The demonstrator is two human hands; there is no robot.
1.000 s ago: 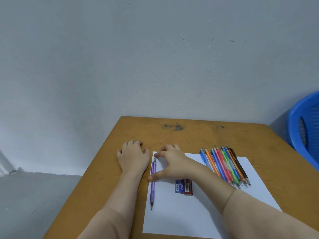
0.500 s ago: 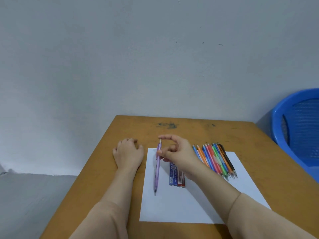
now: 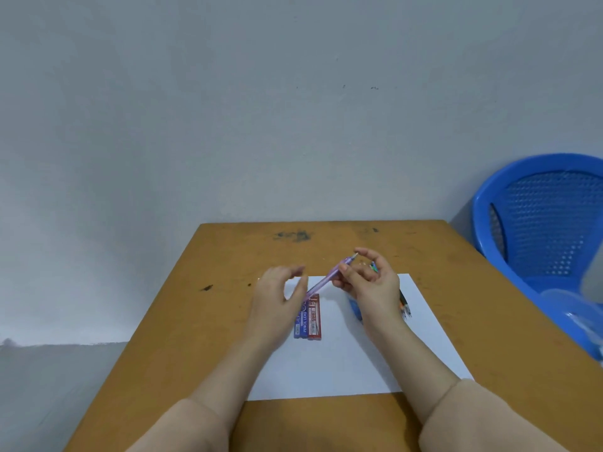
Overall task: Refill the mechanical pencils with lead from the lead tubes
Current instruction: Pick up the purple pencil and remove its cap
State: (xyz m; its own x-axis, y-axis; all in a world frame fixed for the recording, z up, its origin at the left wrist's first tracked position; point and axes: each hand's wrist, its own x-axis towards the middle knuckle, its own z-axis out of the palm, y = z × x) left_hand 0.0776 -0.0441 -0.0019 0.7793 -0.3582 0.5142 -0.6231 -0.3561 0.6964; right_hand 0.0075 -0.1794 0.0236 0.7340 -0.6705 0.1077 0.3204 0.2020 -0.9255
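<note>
My right hand [image 3: 370, 285] pinches a purple mechanical pencil [image 3: 326, 279] near its top end and holds it tilted above the white paper [image 3: 339, 360]. The pencil's lower end points toward my left hand [image 3: 277, 295], which hovers with fingers curved and thumb spread, holding nothing. A blue lead tube [image 3: 301, 321] and a red lead tube [image 3: 314, 318] lie side by side on the paper, partly under my left hand. The bundle of coloured pencils [image 3: 404, 305] lies mostly hidden behind my right hand.
The wooden table [image 3: 202, 321] stands against a grey wall. A blue plastic chair [image 3: 541, 230] stands at the table's right side, with a clear plastic thing blurred at the right edge of the view.
My right hand has lifted the purple pencil off the paper and tilted it. My left hand rose from the table and moved right toward the pencil's lower end.
</note>
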